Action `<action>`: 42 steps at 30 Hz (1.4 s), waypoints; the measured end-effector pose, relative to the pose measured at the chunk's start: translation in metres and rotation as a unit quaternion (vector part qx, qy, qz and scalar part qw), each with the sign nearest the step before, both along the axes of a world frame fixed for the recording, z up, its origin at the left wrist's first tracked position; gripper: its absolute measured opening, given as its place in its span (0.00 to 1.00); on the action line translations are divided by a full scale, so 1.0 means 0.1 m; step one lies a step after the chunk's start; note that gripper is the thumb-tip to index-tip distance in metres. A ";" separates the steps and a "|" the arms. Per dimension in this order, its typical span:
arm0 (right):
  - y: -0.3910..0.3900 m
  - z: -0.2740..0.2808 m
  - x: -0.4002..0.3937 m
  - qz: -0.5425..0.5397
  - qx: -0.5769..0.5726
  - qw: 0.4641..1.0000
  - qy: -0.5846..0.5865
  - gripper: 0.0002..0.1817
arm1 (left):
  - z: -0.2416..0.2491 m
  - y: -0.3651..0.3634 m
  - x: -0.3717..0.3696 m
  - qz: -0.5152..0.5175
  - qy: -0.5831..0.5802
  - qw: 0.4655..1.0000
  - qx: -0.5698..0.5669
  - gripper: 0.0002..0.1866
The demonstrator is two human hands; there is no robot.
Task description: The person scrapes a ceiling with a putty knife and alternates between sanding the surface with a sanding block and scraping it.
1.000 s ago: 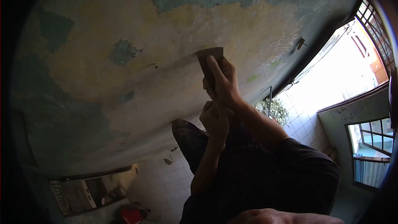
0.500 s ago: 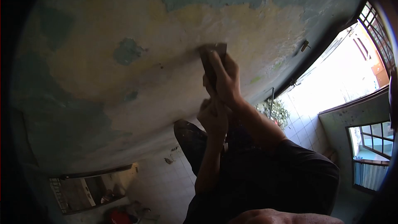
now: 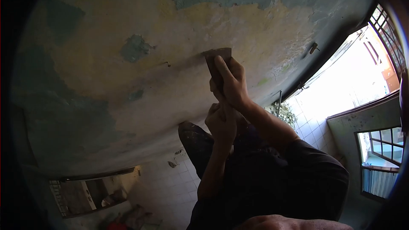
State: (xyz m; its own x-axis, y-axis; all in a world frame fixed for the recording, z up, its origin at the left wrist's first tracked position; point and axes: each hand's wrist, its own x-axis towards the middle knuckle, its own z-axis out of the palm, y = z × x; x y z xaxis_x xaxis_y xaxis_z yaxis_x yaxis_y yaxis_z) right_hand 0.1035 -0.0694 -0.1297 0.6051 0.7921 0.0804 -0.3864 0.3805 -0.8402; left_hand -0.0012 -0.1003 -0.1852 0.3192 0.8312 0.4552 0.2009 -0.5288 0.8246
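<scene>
Rusty scraper (image 3: 218,58) gripped by both hands' fingers (right (image 3: 230,83), left (image 3: 221,123)) against flaking wall (image 3: 128,81).

Right hand (image 3: 230,83): raised overhead, forefinger laid out straight toward the top of the frame, other fingers curled in a closed grip.
Right arm: bare forearm ran down and to the right from the wrist into a dark sleeve, elbow bent.
Left hand (image 3: 221,121): sat just beneath the right one, touching its wrist, fingers wrapped shut.
Left arm: bare forearm dropped nearly straight down from the hand, close beside the right arm.
</scene>
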 end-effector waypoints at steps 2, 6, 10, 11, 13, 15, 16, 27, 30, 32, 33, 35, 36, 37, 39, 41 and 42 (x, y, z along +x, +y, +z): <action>0.01 -0.02 0.04 -0.005 0.014 1.000 -0.010 0.19 | -0.04 0.04 0.04 0.000 -0.012 1.000 -0.007 0.19; -0.02 0.07 -0.05 0.008 0.002 0.999 0.032 0.19 | 0.09 0.09 -0.08 -0.015 0.020 1.000 -0.008 0.19; 0.03 0.37 0.01 -0.062 0.069 0.994 0.053 0.16 | 0.33 0.22 0.02 -0.013 -0.003 0.998 0.065 0.17; -0.01 0.52 0.06 -0.068 0.074 0.993 0.063 0.17 | 0.52 0.20 0.07 -0.031 -0.003 0.998 0.055 0.15; -0.05 0.61 0.15 -0.093 0.063 0.992 0.059 0.17 | 0.76 0.16 0.15 -0.051 0.003 0.997 0.059 0.13; -0.09 0.56 0.25 -0.108 0.072 0.991 0.039 0.17 | 0.70 0.13 0.20 -0.058 0.007 0.997 0.056 0.14; -0.09 0.46 0.26 -0.108 0.077 0.991 0.036 0.17 | 0.61 0.13 0.21 -0.064 0.017 0.997 0.046 0.14; -0.04 0.22 0.17 -0.071 0.002 0.998 -0.001 0.16 | 0.13 0.14 0.17 -0.051 -0.014 0.998 0.016 0.15; -0.04 0.42 0.22 -0.080 0.034 0.996 -0.008 0.15 | 0.31 0.19 0.23 -0.058 -0.052 0.997 0.009 0.14; -0.13 0.27 0.29 0.008 0.016 0.999 -0.035 0.16 | 0.12 0.16 0.20 -0.052 -0.019 0.998 0.024 0.18; -0.18 0.16 0.30 0.005 0.018 0.999 -0.037 0.16 | -0.01 0.16 0.14 -0.055 -0.020 0.998 0.026 0.18; -0.35 -0.17 0.28 0.028 0.001 0.994 -0.107 0.21 | -0.28 0.11 -0.02 -0.088 -0.027 0.994 -0.054 0.20; -0.46 -0.39 0.30 0.027 -0.004 0.994 -0.104 0.21 | -0.30 0.05 -0.10 -0.089 -0.024 0.994 -0.059 0.20; -0.58 -0.62 0.33 0.018 -0.053 0.968 -0.245 0.24 | -0.30 -0.01 -0.18 -0.080 -0.025 0.991 -0.106 0.20; -0.77 -0.81 0.29 0.011 -0.096 0.919 -0.383 0.27 | -0.30 -0.05 -0.20 -0.068 -0.029 0.986 -0.150 0.20; -0.97 -0.89 0.18 0.243 -0.055 0.960 -0.131 0.29 | -0.31 -0.11 -0.16 -0.033 -0.095 0.986 -0.135 0.20; -1.04 -0.90 0.17 0.241 -0.055 0.960 -0.132 0.29 | -0.35 -0.11 -0.18 -0.035 -0.096 0.986 -0.134 0.20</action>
